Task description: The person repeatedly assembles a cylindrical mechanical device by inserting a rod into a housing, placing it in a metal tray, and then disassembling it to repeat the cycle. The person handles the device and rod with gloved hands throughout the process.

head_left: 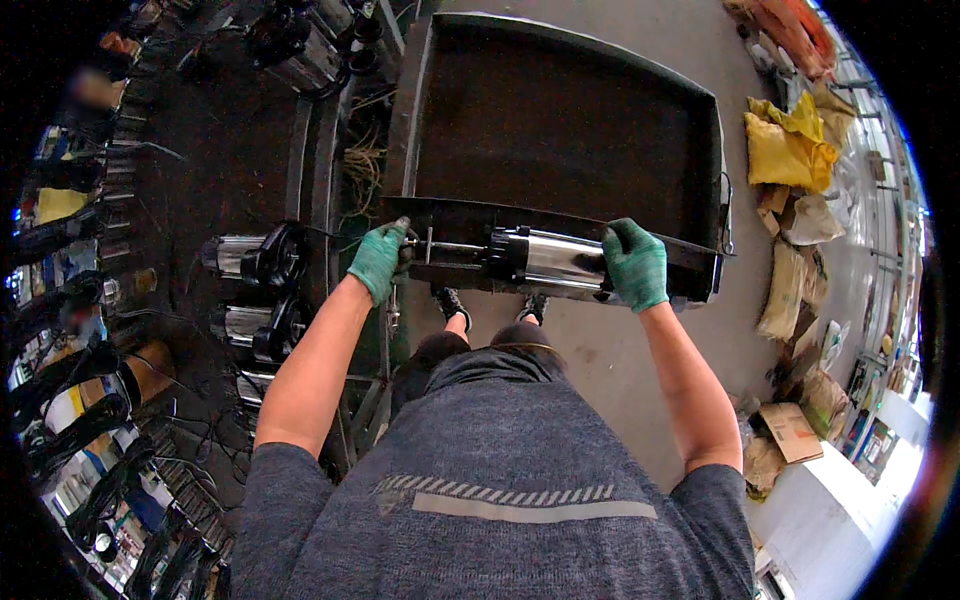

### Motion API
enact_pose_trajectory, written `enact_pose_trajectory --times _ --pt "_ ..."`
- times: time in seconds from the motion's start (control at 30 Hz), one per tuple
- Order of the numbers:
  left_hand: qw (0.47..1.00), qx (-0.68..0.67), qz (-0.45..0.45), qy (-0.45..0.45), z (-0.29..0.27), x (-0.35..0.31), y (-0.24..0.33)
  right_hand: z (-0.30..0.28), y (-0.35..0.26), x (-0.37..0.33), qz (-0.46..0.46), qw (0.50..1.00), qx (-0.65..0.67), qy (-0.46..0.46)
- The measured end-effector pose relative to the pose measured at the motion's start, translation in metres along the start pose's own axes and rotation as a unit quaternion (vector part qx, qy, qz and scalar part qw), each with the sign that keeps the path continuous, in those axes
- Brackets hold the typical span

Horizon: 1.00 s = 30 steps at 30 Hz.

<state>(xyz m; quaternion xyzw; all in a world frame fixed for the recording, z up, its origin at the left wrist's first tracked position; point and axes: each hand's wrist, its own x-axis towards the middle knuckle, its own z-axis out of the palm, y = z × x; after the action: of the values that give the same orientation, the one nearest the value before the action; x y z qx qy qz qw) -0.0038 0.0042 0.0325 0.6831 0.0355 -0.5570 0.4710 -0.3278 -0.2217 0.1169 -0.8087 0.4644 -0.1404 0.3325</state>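
A polished steel motor-like cylinder [565, 258] with black end parts lies crosswise in front of me, over the near edge of a dark metal tray [560, 215]. A thin metal rod [458, 246] with a short crosspiece sticks out of its left end. My left hand [380, 262], in a green glove, is closed around the rod's far left end; its fingertips are partly hidden. Wearing the same kind of glove, my right hand [637, 265] grips the cylinder's right end, thumb on top and the other fingers mostly out of sight.
To my left, several similar steel cylinders with black cables [245, 257] lie on a dark surface beside a metal frame [325, 170]. A bundle of straw-coloured strands [365, 165] hangs next to the tray. Yellow sacks [785, 150] and an opened cardboard box [790, 432] line the right side.
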Motion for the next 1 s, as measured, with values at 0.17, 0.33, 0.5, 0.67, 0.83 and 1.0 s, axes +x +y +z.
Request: enact_pose_trajectory --times 0.17,0.33,0.5,0.67,0.83,1.0 --pt "1.0 0.012 -0.014 -0.009 0.003 -0.002 0.003 0.003 -0.005 -0.002 -0.014 0.999 -0.036 0.023" --pt "0.999 0.037 -0.002 0.007 0.007 -0.002 0.004 0.005 -0.004 -0.001 -0.011 0.997 -0.067 0.027" --pt "1.0 0.028 -0.003 -0.014 0.004 0.001 -0.001 0.007 0.0 -0.002 0.002 0.998 -0.063 0.028" --pt "0.999 0.0 0.028 -0.026 0.003 -0.004 0.004 0.002 0.004 -0.004 -0.033 0.999 -0.038 0.021" --pt "0.97 -0.208 0.103 -0.068 0.011 -0.031 0.012 -0.008 -0.007 -0.014 -0.119 0.99 -0.063 0.039" --pt "0.913 -0.267 0.238 -0.194 0.136 -0.1 0.047 0.006 -0.049 -0.072 -0.207 0.976 0.068 -0.017"
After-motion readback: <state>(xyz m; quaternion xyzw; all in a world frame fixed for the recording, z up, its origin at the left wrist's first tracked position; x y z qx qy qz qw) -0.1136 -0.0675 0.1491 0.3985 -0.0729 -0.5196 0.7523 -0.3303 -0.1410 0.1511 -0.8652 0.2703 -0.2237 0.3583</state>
